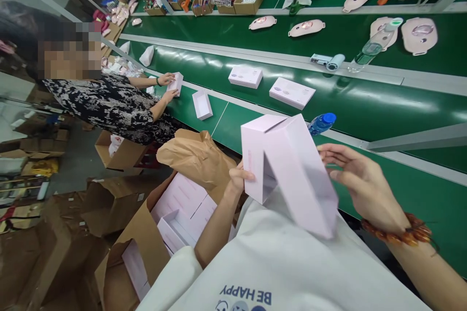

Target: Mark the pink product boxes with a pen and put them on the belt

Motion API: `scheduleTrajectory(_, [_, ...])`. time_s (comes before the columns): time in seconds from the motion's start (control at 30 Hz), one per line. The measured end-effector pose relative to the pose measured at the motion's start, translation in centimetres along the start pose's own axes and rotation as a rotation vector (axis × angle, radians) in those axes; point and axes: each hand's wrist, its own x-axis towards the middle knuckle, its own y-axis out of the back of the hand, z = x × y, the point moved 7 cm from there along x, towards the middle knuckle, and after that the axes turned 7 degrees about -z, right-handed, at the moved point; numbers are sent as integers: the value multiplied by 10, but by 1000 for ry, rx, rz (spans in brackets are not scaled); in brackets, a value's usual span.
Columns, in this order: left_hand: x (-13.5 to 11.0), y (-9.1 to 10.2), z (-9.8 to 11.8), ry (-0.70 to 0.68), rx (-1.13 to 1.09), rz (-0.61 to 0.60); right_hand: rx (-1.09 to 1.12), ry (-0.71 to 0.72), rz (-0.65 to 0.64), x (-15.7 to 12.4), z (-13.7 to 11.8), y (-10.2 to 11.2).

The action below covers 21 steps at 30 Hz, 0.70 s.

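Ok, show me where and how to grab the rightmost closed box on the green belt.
Probably grip the closed box across its middle, coming from above, thumb on the near long side, fingers on the far one: it lies flat on the green belt, longer than wide.

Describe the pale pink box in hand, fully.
The pale pink box looks like cardboard: two parts, close at the top, splayed below. The left part, gripped by the left hand, shows faint pink print. The right part slants, open toward the right hand, whose fingers are at its edge, contact unclear. Lower end before a white shirt.
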Motion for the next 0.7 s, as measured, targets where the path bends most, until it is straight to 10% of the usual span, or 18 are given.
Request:
scheduleTrajectory(0.17, [7,-25,-18,40,-39,-56,4,-76,-40,9,24,-30])
scheduleTrajectory(0.3, [8,-31,-17,-71,14,41,14,-173,203,-8,38,-27])
scheduleTrajectory(0.5, [6,-45,-14,-67,87,-15,-26,-298,-112,-23,30,-44])
scheduleTrajectory(0.7, [-2,-72,-1,-114,254,-117,-146,-285,-66,-26,4,-36])
